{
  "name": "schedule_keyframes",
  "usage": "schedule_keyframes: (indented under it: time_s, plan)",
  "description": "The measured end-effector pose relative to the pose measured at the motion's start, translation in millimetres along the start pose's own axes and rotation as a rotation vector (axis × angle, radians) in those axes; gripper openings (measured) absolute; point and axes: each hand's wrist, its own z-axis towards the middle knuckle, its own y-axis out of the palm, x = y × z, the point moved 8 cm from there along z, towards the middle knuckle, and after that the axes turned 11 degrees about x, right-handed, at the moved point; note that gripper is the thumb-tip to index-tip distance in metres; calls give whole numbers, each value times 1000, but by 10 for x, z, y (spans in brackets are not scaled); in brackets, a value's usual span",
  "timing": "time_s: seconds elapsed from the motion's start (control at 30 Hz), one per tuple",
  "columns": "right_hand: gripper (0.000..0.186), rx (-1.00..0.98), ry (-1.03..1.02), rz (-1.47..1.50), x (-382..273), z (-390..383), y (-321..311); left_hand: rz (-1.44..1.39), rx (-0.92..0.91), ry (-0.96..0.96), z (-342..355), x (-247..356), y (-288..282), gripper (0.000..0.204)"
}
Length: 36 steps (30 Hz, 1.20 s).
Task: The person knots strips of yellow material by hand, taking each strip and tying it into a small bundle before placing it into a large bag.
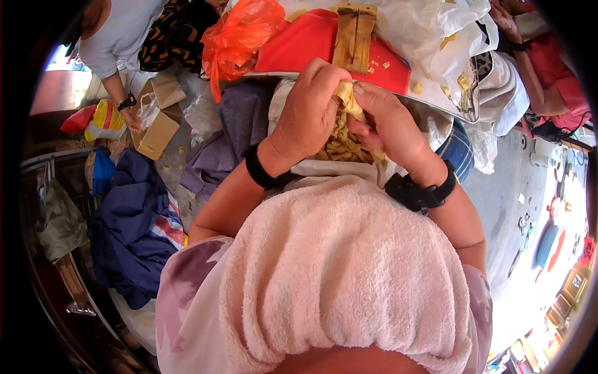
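The pale yellow, flat folded strip (351, 101), upper centre of the frame, seems only part-worked: it looks folded over at its upper end, while its lower part is partly hidden. What appears left is the tangled heap of brownish-yellow thin strips (341, 143) just below it; no finished piece can be made out. The folded strip slants, its long axis running from upper left to lower right, the folded end toward the frame's top. The left hand (305, 118) pinches it between closed fingers; the right hand (395, 128) grips it, thumb against its side.
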Motion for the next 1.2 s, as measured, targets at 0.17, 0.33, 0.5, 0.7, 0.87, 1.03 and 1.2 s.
schedule_keyframes:
  time_s: [0.17, 0.33, 0.5, 0.7, 0.87, 1.03, 1.2]
  plan:
    - [23, 352, -870, -853, -430, -281, 36, -62, -2, -129, -21, -127, -4, 24]
    - [19, 271, -818, -522, -521, -385, -11, -1258, -313, -805, -141, -79, 262, 20]
    - [21, 44, -473, -175, -380, -299, -12, -636, -61, -415, -39, -197, 69, 12]
    - [24, 263, -516, -248, -319, -217, -127, -449, 119, -447, -4, -70, -75, 9]
    - [30, 247, -366, -174, -253, -181, -169, -699, 95, -475, -29, -95, 27, 9]
    - [53, 244, -231, 53, -267, -218, -439, -566, 171, -345, 126, -170, -250, 9]
    - [41, 252, -269, 110, -259, -245, -477, -437, 109, -442, 108, -252, -272, 11]
